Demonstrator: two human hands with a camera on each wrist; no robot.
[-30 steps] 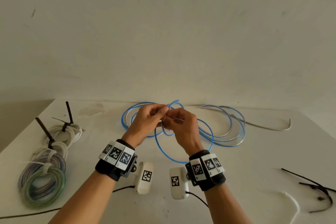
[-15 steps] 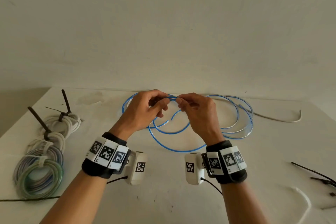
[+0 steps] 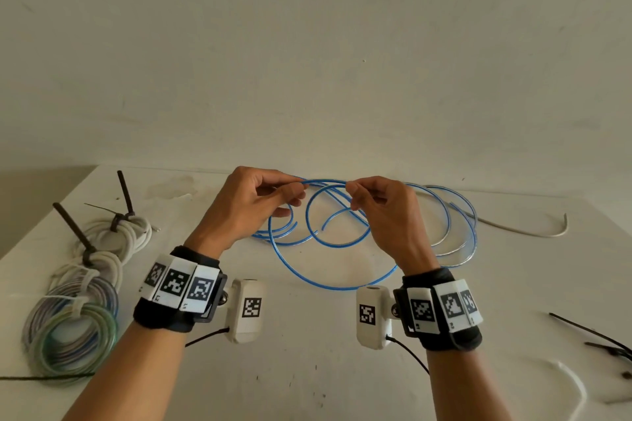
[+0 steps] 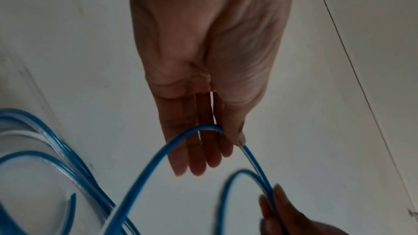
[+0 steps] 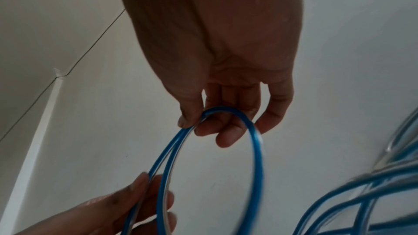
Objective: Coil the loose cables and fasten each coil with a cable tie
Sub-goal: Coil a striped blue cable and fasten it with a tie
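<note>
Hands apart, wider than a half-second ago: left hand and right hand each pinch blue cable at frame centre; remaining loops lie on surface.

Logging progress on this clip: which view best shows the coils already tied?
The head view. The tied coils lie at the table's left edge, white and coloured bundles with ties around them. Neither wrist view shows them: each shows only the blue cable pinched between left hand and right hand.
</note>
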